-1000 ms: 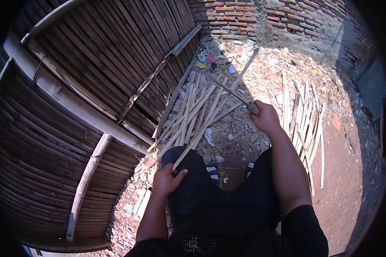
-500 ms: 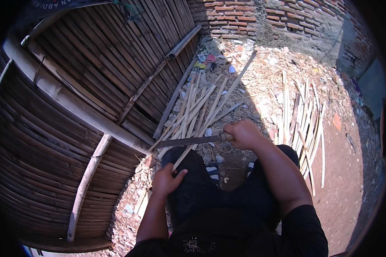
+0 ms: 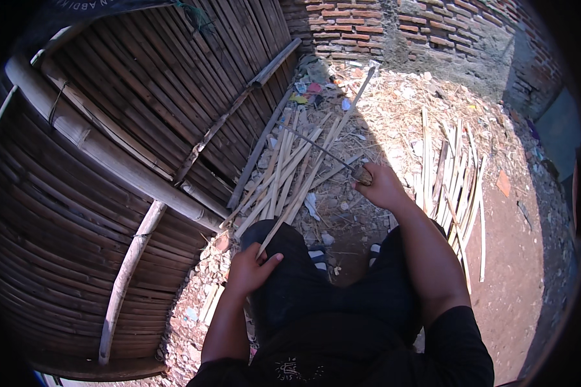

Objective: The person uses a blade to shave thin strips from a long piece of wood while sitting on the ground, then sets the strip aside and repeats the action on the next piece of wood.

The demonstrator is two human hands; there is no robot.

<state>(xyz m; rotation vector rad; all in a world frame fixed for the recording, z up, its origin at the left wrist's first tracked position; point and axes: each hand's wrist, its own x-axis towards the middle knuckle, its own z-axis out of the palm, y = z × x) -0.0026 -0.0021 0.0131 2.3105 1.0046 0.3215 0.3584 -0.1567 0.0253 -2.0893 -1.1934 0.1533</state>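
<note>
Head view: one long pale strip (image 3: 281, 223) passes over the person's left knee (image 3: 263, 231) and reaches forward; places are told from it.
Left hand (image 3: 248, 271): at the near end of the long strip; the grip is closed around this end, with the thumb pointing out to its right.
Right hand (image 3: 384, 184): to the right of the long strip; the grip is wrapped tightly on the handle of a knife (image 3: 341, 161).
Knife blade: it crosses the long strip in view, seen nearly edge-on; I cannot tell if they touch.
Loose strips (image 3: 279, 171): mostly left of the long strip, lying crossed.
Strip bundle (image 3: 461, 171): well to its right, partly covered by the right arm.
Hard to see: the strip's end inside the left palm is hidden; its far part is difficult to separate from other strips.
</note>
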